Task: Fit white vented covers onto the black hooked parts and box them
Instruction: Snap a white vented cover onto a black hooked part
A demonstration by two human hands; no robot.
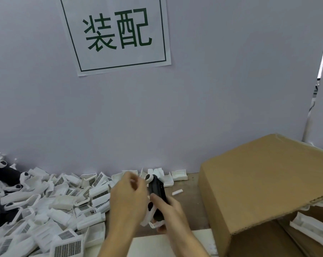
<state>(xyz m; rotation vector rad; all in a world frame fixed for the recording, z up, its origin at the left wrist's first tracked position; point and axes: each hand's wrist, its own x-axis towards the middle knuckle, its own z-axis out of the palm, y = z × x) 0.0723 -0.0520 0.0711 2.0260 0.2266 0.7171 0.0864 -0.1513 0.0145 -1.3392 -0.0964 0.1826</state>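
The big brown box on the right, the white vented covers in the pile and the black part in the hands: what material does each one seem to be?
Brown box: corrugated cardboard, matte; fluting shows along its cut flap edge.
White vented covers: probably moulded plastic, smooth and slightly glossy, with fine regular grilles.
Black part, gripped by the right hand with the left hand beside it: likely hard plastic, dull satin; motion blur leaves this uncertain.

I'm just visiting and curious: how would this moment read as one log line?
step: fitting | right hand: holds black hooked part | left hand: at part, grip unclear | white covers: heaped left | cardboard box: right
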